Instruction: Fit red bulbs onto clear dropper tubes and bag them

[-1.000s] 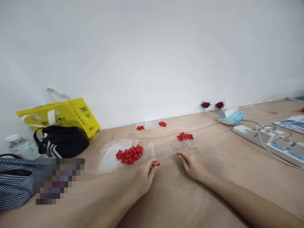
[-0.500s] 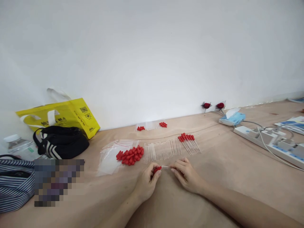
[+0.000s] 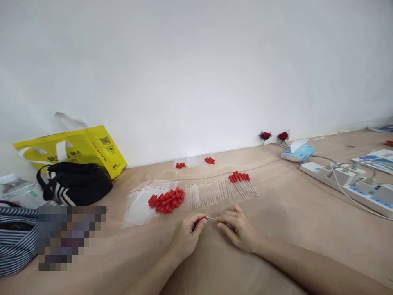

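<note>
Between its thumb and fingers my left hand point(image 3: 188, 235) pinches a red rubber bulb point(image 3: 201, 219), mostly covered by the fingers. My right hand point(image 3: 238, 229) is closed on a thin clear dropper tube point(image 3: 211, 218), whose free end meets the bulb's mouth. Beyond my hands lies a row of loose clear tubes point(image 3: 208, 193). At its right are several tubes capped with red bulbs point(image 3: 241, 177). A pile of red bulbs point(image 3: 167, 200) rests at the left of the row, partly on clear zip bags point(image 3: 138, 207).
Farther back, small groups of red bulbs point(image 3: 209, 160) lie on a clear bag by the wall. Left stand a yellow bag point(image 3: 92, 143), a black pouch point(image 3: 80, 184) and a striped bag point(image 3: 18, 241). Right are a tissue pack point(image 3: 297, 153), a power strip point(image 3: 344, 186) with cables and two dark red roses point(image 3: 265, 135).
The tube and bulb, apart or barely touching before, now meet as my right hand has come slightly closer to my left. The whole view has shifted a little.
</note>
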`<state>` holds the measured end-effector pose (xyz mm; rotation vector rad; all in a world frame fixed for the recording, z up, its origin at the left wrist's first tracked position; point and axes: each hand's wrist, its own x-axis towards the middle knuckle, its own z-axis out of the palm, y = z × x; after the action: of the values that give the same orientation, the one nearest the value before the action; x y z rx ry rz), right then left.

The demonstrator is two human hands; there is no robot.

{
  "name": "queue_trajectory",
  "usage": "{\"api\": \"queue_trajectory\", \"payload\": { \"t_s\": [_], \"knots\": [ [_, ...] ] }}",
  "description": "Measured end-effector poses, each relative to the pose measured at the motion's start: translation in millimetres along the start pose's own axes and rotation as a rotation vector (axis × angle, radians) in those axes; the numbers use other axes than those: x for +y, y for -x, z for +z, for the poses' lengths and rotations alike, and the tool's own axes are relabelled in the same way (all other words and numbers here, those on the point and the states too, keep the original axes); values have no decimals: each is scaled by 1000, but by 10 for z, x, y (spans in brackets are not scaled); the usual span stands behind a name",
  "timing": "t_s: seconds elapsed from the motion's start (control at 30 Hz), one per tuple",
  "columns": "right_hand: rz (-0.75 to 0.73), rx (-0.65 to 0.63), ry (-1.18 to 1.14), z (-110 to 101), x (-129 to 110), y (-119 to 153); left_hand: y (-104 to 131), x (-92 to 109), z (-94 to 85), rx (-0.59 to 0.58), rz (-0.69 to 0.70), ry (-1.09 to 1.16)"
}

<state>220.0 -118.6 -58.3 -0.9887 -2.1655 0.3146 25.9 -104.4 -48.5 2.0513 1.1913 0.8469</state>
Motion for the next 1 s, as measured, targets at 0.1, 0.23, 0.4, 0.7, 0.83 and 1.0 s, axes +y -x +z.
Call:
{"api": "queue_trajectory", "payload": {
  "t_s": [0.1,0.23,0.4,0.7,0.83,1.0],
  "knots": [
    [-23,-12,-3,3,-13,0,4,15,-10,13,22,-36],
    [-58,-60,60,-45,-19,-24,13,59,-33,19,42,-60],
    [-143,-79,169,-144,2,-68,23,129,-53,-6,123,-145],
    [-155,-128,194,-138,15,-39,66,65,-10,-110,313,-278],
    [-101,-169,151,-141,-41,-45,72,57,-1,-108,343,-280],
    [-74,-202,118,-112,-68,-64,81,83,-4,-94,353,-297]
  ]
}}
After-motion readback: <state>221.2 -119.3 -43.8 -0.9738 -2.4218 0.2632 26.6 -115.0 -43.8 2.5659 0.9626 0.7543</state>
